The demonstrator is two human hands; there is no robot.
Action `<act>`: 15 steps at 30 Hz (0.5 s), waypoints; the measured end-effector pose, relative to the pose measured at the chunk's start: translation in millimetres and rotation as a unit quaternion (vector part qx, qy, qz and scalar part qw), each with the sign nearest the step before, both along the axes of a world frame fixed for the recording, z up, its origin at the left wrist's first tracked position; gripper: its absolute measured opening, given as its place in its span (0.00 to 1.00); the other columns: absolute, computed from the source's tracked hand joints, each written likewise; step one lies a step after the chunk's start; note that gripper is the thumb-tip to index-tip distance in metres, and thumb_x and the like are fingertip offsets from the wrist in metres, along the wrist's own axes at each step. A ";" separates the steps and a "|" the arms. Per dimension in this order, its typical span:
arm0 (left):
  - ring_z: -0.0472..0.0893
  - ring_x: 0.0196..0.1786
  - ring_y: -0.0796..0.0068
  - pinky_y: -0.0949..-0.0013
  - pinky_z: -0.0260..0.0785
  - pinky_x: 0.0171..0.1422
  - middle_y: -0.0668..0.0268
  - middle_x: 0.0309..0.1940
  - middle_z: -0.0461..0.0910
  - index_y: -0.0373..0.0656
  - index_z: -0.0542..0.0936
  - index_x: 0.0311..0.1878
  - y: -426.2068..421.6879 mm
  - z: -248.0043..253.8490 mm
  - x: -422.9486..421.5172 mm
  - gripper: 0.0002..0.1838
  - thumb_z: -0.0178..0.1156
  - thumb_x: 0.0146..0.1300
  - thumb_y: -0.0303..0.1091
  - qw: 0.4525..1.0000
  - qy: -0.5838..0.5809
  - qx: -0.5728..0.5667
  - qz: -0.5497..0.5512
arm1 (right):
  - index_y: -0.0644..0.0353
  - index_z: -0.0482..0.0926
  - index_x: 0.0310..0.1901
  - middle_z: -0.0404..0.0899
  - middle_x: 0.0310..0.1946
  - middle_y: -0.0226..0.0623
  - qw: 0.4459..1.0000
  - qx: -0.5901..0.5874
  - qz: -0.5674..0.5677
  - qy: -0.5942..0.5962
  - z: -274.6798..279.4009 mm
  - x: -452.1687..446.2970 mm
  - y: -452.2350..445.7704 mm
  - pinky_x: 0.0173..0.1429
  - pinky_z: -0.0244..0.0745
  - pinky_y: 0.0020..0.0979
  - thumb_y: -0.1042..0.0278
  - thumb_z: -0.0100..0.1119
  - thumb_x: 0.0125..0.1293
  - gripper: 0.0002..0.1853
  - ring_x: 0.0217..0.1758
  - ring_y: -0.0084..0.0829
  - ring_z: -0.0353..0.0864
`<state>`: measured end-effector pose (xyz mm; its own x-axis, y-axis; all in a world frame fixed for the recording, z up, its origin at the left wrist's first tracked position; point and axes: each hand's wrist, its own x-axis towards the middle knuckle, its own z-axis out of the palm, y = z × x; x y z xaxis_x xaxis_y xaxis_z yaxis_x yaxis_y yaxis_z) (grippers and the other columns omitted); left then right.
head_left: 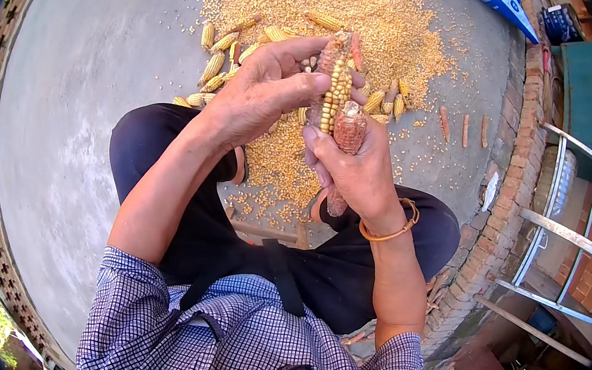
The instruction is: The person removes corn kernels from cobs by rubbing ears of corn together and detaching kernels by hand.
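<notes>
Both of my hands meet around a partly stripped corn cob (336, 94), which still has rows of yellow kernels down its middle. My left hand (259, 95) is closed on its upper part, the thumb pressing against the kernels. My right hand (357, 167) grips the cob's lower end and also holds a bare reddish cob (350, 129) between thumb and palm. Some fingers are hidden behind the cobs. Below lies a large pile of loose kernels (376, 17), with whole ears of corn (213, 68) along its left edge.
Bare cobs (465, 130) lie on the concrete floor (79, 84) to the right. A brick edge (521, 161) runs along the right side, with a metal ladder (571, 233) beyond it. A blue object (506, 7) sits at the top right.
</notes>
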<state>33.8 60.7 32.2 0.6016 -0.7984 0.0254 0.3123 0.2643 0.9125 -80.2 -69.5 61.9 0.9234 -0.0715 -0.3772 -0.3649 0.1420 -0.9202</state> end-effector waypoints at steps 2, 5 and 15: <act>0.82 0.56 0.63 0.58 0.76 0.62 0.50 0.52 0.81 0.30 0.70 0.65 -1.0 -3.2 0.5 0.32 0.60 0.69 0.47 1.000 -0.019 -0.003 -0.002 | 0.62 0.77 0.39 0.75 0.21 0.26 1.000 -0.001 0.003 0.001 0.9 0.0 -0.9 0.23 0.67 0.21 0.69 0.63 0.66 0.07 0.19 0.14 0.72; 0.82 0.56 0.64 0.59 0.76 0.62 0.51 0.52 0.81 0.30 0.70 0.65 -1.4 -1.0 -0.8 0.32 0.61 0.68 0.48 1.000 -0.023 0.000 -0.001 | 0.62 0.77 0.39 0.76 0.21 0.27 1.000 -0.002 -0.001 -0.003 -1.5 -0.9 -1.1 0.23 0.67 0.21 0.69 0.63 0.66 0.07 0.19 0.15 0.72; 0.80 0.58 0.59 0.57 0.75 0.64 0.47 0.57 0.77 0.29 0.65 0.68 -5.0 -1.9 -5.1 0.23 0.44 0.76 0.34 0.998 0.059 -0.019 0.021 | 0.63 0.75 0.39 0.76 0.22 0.28 1.000 0.007 -0.019 -0.004 -1.1 0.3 -2.4 0.22 0.67 0.21 0.70 0.63 0.66 0.07 0.19 0.15 0.72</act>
<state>28.7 55.7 30.3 0.6347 -0.7726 -0.0174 0.4046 0.3130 0.8593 -79.9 -71.8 60.7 0.9231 -0.1022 -0.3707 -0.3513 0.1679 -0.9211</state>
